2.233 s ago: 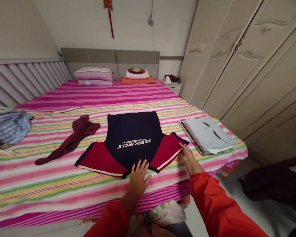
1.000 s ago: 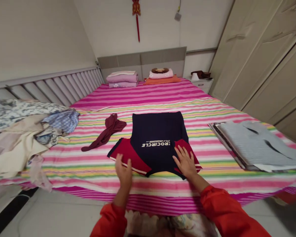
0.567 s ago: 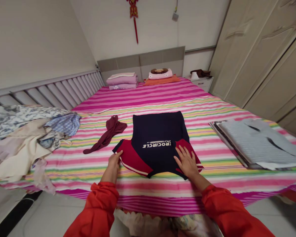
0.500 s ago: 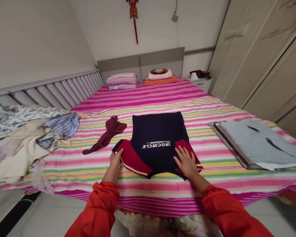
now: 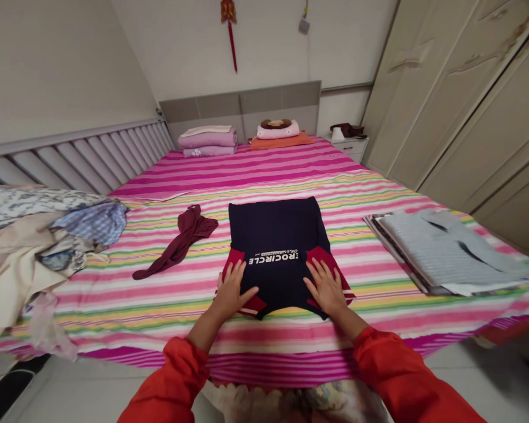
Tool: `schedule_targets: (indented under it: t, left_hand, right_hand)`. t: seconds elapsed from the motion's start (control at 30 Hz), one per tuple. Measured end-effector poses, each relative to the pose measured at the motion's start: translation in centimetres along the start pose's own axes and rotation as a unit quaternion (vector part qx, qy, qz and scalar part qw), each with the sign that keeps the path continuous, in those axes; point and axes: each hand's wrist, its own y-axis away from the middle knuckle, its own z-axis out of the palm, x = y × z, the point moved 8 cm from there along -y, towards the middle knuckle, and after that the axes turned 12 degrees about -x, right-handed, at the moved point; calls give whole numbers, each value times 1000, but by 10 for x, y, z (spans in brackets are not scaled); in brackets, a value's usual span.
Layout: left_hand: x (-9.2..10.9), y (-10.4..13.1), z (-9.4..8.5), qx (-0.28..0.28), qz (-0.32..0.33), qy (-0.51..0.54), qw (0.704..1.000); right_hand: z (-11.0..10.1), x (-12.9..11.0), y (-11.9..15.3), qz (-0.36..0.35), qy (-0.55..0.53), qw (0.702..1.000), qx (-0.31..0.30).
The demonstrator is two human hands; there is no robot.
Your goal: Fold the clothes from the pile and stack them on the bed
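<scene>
A navy T-shirt (image 5: pixel 275 232) with red sleeves and white lettering lies flat on the striped bed (image 5: pixel 264 170), collar end toward me. Both red sleeves are folded in over the body. My left hand (image 5: pixel 231 288) lies flat, fingers spread, on the folded left sleeve. My right hand (image 5: pixel 328 286) presses flat on the folded right sleeve. Both arms wear red sleeves. Neither hand grips anything.
A dark red garment (image 5: pixel 176 244) lies crumpled left of the shirt. A heap of mixed clothes (image 5: pixel 39 235) sits at the bed's left edge. A stack of folded grey clothes (image 5: pixel 441 249) lies at the right. Folded bedding (image 5: pixel 207 141) and pillows are by the headboard. Wardrobe doors (image 5: pixel 462 106) line the right wall.
My left hand took the left red sleeve and folded it inward over the shirt, then laid flat on it. My right hand stayed pressed on the right sleeve.
</scene>
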Motion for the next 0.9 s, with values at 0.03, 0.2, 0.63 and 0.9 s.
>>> schedule_targets:
  t: [0.03,0.2,0.63,0.9]
  left_hand:
    - [4,-3,-2,17,3,-12,1000]
    - [10,-19,11,25,-27,-35,999]
    - [-100,67,10,214,-226,458,833]
    - [-57,53,49,157,-305,678,650]
  right_hand:
    - [-1,-1,0,0,0,1000,0]
    - [-5,-4,0,8,-10,999,-31]
    - [-27,90,43,148,-319,913,204]
    - [-2,87,55,274,-583,752,140]
